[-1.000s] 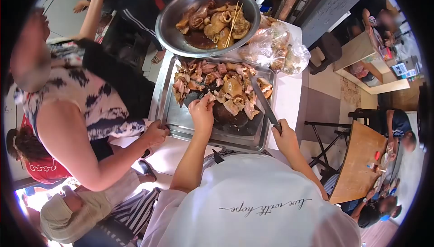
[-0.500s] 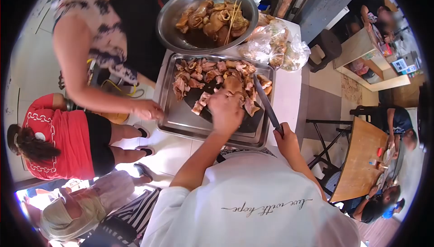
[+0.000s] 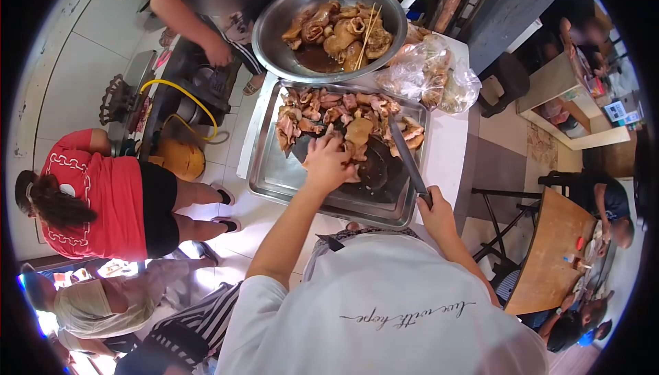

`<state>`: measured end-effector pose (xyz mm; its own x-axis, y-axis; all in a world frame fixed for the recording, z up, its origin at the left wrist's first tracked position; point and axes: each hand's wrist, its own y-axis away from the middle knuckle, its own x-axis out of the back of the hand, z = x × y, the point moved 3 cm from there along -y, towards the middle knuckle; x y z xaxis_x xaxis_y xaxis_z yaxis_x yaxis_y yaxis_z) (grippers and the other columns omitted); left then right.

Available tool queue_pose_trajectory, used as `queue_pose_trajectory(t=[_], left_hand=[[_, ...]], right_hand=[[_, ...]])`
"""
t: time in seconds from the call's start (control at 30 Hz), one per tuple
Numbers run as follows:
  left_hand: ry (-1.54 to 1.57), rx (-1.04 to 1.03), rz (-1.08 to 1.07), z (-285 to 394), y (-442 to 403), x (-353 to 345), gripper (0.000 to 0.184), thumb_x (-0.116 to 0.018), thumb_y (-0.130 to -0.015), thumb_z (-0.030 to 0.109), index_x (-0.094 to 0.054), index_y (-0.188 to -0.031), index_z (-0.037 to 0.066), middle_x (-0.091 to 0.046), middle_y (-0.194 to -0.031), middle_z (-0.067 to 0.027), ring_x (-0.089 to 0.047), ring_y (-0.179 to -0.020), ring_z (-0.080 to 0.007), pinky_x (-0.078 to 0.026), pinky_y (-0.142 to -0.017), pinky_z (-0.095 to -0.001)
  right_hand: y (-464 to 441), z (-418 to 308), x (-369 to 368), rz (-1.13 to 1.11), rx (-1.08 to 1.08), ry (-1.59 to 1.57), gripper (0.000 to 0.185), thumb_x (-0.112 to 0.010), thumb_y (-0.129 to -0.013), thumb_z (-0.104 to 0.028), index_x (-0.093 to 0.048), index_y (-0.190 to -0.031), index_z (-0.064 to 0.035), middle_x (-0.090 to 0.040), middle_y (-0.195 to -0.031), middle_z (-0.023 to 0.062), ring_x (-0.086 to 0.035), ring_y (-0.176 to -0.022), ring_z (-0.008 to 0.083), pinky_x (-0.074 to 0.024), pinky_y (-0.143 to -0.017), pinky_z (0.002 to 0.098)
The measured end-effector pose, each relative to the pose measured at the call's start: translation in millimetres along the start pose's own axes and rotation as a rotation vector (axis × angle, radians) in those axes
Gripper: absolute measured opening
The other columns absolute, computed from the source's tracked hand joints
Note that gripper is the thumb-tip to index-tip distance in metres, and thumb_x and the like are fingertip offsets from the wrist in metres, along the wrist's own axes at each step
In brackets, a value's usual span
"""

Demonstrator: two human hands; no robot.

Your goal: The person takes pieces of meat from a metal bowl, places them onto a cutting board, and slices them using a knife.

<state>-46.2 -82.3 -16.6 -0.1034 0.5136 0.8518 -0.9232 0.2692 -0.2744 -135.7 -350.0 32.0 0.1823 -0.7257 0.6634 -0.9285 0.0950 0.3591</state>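
Observation:
My left hand [image 3: 328, 163] lies over chopped cooked meat [image 3: 321, 108], its fingers spread and touching pieces; some meat is hidden beneath it. In my right hand [image 3: 436, 211] is the handle of a long dark-bladed knife [image 3: 408, 158], its blade pointing up across the right side of the tray toward the meat. A dark round cutting board [image 3: 374, 169] lies inside the rectangular metal tray [image 3: 271, 181]. Cut pieces are heaped along the far side of the tray, with a larger brown piece [image 3: 358, 131] just right of my left fingers.
Behind the tray stands a steel basin [image 3: 264, 38] of large brown meat pieces in sauce, with wooden skewers [image 3: 371, 28]. Filled plastic bags [image 3: 436, 76] sit right of it. A person [image 3: 223, 18] leans at the far left; another in a red shirt [image 3: 106, 200] stands left.
My left hand has shifted left on the meat, its fingers now more spread. The co-worker's arm near the tray's left edge has drawn back. The knife remains in my right hand.

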Motion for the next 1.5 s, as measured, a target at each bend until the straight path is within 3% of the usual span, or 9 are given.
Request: queue_pose_trajectory(t=[0.17, 0.37, 0.47, 0.53, 0.77, 0.83, 0.93, 1.13, 1.5], left_hand=[[-0.096, 0.027, -0.006, -31, 29, 32, 0.019, -0.074, -0.062, 0.024, -0.068, -0.072, 0.010, -0.059, -0.105, -0.0057, -0.047, -0.115, -0.0327, -0.032, -0.099, -0.0540], [-0.274, 0.315, 0.234, -70, 47, 47, 0.007, -0.069, -0.072, 0.009, -0.067, -0.078, 0.008, -0.062, -0.097, -0.0077, -0.051, -0.107, -0.0326, -0.040, -0.092, -0.0449], [-0.131, 0.371, 0.286, -37, 18, 45, 0.009, -0.068, -0.073, 0.011, -0.067, -0.082, 0.007, -0.062, -0.093, -0.0097, -0.054, -0.101, -0.0334, -0.044, -0.086, -0.0415], [0.063, 0.173, 0.291, -5, -7, 26, 0.017, -0.068, -0.074, 0.010, -0.065, -0.091, 0.005, -0.061, -0.094, -0.0121, -0.054, -0.094, -0.0344, -0.046, -0.081, -0.0414], [0.128, 0.218, 0.135, 27, -41, -28, 0.035, -0.068, -0.072, 0.005, -0.061, -0.107, 0.003, -0.058, -0.099, -0.0170, -0.054, -0.093, -0.0368, -0.045, -0.081, -0.0440], [0.237, 0.093, -0.002, 23, -30, -23, 0.043, -0.072, -0.067, 0.003, -0.061, -0.108, 0.005, -0.056, -0.107, -0.0175, -0.054, -0.098, -0.0365, -0.045, -0.085, -0.0429], [0.228, 0.185, -0.013, 32, -5, 7, 0.052, -0.075, -0.065, 0.002, -0.060, -0.115, 0.007, -0.056, -0.116, -0.0151, -0.053, -0.107, -0.0369, -0.044, -0.092, -0.0412], [0.232, 0.148, 0.065, 28, 17, -5, 0.045, -0.074, -0.063, 0.001, -0.063, -0.107, 0.006, -0.060, -0.110, -0.0147, -0.056, -0.101, -0.0349, -0.048, -0.087, -0.0408], [0.402, 0.273, -0.067, 23, -1, -2, 0.044, -0.075, -0.060, -0.002, -0.062, -0.102, 0.000, -0.062, -0.091, -0.0147, -0.059, -0.087, -0.0352, -0.048, -0.075, -0.0407]], right_hand=[[-3, -3, -7, -0.052, 0.013, 0.006, 0.027, -0.061, -0.088, -0.020, -0.050, -0.103, -0.0013, -0.063, -0.075, 0.0207, -0.063, -0.070, 0.0362, -0.0473, -0.063, 0.0416], [-8, -7, -14, -0.101, 0.049, 0.023, 0.028, -0.060, -0.088, -0.020, -0.051, -0.104, 0.0000, -0.064, -0.078, 0.0221, -0.064, -0.072, 0.0378, -0.0482, -0.065, 0.0427], [-10, -8, -18, -0.094, 0.058, 0.017, 0.028, -0.060, -0.088, -0.020, -0.050, -0.105, 0.0002, -0.064, -0.078, 0.0228, -0.064, -0.074, 0.0392, -0.0480, -0.065, 0.0435], [-11, -7, -19, -0.058, 0.050, 0.003, 0.029, -0.060, -0.088, -0.020, -0.049, -0.106, 0.0005, -0.063, -0.080, 0.0239, -0.064, -0.076, 0.0406, -0.0480, -0.066, 0.0438], [-11, -13, -11, -0.053, 0.040, -0.003, 0.031, -0.060, -0.088, -0.020, -0.048, -0.108, 0.0005, -0.063, -0.081, 0.0244, -0.063, -0.077, 0.0408, -0.0476, -0.067, 0.0441], [-8, -14, -8, -0.107, 0.040, -0.002, 0.031, -0.059, -0.089, -0.020, -0.048, -0.109, 0.0002, -0.063, -0.080, 0.0239, -0.063, -0.076, 0.0400, -0.0475, -0.066, 0.0444], [-5, -6, -10, -0.127, 0.040, 0.032, 0.029, -0.059, -0.089, -0.019, -0.048, -0.109, -0.0001, -0.063, -0.080, 0.0233, -0.063, -0.075, 0.0394, -0.0477, -0.066, 0.0443], [6, -17, -17, -0.113, 0.246, 0.140, 0.029, -0.055, -0.090, -0.018, -0.045, -0.112, -0.0025, -0.063, -0.081, 0.0235, -0.062, -0.076, 0.0418, -0.0479, -0.068, 0.0473], [-20, -36, -19, -0.347, 0.217, 0.242, 0.025, -0.054, -0.091, -0.017, -0.040, -0.099, 0.0019, -0.059, -0.073, 0.0281, -0.059, -0.071, 0.0457, -0.0449, -0.063, 0.0528]])
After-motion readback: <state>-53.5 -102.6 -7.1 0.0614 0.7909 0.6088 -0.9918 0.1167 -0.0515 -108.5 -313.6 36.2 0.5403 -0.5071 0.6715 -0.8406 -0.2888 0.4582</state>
